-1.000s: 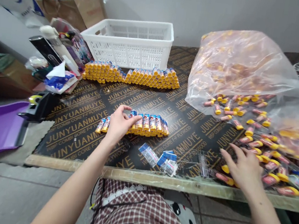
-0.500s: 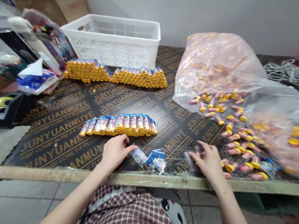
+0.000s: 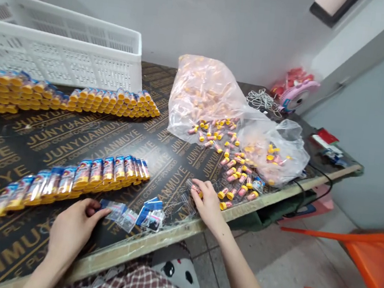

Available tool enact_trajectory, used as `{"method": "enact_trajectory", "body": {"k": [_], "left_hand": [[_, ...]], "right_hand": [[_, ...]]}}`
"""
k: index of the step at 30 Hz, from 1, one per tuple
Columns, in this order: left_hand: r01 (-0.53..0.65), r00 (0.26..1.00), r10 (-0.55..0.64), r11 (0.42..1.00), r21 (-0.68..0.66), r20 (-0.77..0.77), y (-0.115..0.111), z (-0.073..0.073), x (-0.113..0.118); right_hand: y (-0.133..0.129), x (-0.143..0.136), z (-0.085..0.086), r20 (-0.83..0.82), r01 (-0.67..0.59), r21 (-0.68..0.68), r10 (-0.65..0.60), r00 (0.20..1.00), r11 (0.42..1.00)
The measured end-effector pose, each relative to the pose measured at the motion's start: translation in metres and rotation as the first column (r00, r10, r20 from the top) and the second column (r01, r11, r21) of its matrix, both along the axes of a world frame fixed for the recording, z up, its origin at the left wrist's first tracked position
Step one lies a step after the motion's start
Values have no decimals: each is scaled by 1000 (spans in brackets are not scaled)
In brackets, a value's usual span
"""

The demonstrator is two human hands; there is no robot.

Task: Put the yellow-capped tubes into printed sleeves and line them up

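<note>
My left hand (image 3: 73, 227) is closed in a pinch at the edge of a clear printed plastic sleeve (image 3: 114, 210) with a blue end. Beside it lie a few more blue-ended sleeves (image 3: 150, 211), flat on the dark table. My right hand (image 3: 209, 204) has thumb and fingers round a small clear tube (image 3: 196, 190) with pink contents, partly hidden by the fingers. Clear plastic film (image 3: 184, 204) lies by that hand. Left of centre, a row of blue-labelled tubes with yellow caps (image 3: 83, 175) lies side by side.
Loose pink tubes with yellow caps (image 3: 232, 174) spill from a large translucent bag (image 3: 206, 87). Stacked labelled tubes (image 3: 113, 104) line the front of a white crate (image 3: 86, 63). A pink fan (image 3: 297, 98), a white cord (image 3: 262, 99) and an orange stool (image 3: 372, 269) are at right.
The view has swung to the right, bringing the fan and stool into sight. Both hands stay by the same things, the left at the sleeves and the right by the loose tubes.
</note>
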State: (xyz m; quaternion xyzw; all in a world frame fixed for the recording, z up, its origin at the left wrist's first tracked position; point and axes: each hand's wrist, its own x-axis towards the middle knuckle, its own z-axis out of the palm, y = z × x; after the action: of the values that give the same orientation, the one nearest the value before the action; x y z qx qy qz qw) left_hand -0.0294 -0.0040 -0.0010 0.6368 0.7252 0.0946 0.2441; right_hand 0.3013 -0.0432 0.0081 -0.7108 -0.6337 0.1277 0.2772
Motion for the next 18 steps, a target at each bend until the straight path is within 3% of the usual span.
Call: {"method": "enact_trajectory", "body": {"k": [7,14,18], "left_hand": [[0,1000,0,1000,-19,-3,0,-1,-2],[-11,1000,11,1000,22,21,1,-5,-9],[-18,987,10,999,50,157,-3,-4,-12]], "right_hand": [[-5,-22,17,-143,-55,94,68,987,994],[-9,-36,17,-289,-105,142,142,947,984],[-12,-41,18,-335,-93,159,142,931,983]]}}
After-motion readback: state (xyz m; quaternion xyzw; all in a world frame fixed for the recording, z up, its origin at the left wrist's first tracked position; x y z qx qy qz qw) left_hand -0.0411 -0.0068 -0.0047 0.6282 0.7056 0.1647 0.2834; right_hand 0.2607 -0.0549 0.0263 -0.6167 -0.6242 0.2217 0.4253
